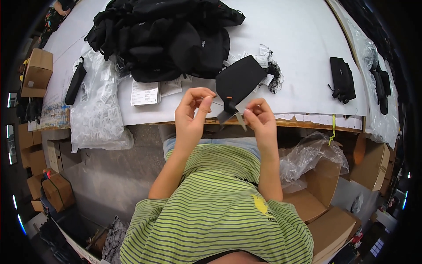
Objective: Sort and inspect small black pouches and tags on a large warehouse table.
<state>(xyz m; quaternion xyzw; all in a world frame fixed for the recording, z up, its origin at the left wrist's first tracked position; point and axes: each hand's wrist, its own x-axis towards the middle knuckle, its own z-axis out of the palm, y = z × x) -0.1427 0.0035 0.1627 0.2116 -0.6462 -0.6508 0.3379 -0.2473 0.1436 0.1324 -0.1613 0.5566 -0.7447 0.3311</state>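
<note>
A flat black fabric pouch (241, 79) with a small orange tab lies at the table's front edge, its short black strap (227, 115) hanging over. My left hand (191, 113) is left of the strap, thumb and forefinger pinched on a thin string that runs toward it. On the other side my right hand (263, 121) is closed, thumb against fingers, beside a narrow pale tag (241, 121) hanging near the strap. Whether its fingertips grip the string or the tag is too small to tell. Behind the pouch lies a tangle of black strings (275, 75) with white tags.
Black bags (162, 39) are heaped at the back of the white table (294, 39). Paper cards (145, 93) and a clear bag of labels (99, 105) lie left, near a slim black pouch (76, 82). Another black pouch (342, 79) is right. Cardboard boxes (329, 229) stand below.
</note>
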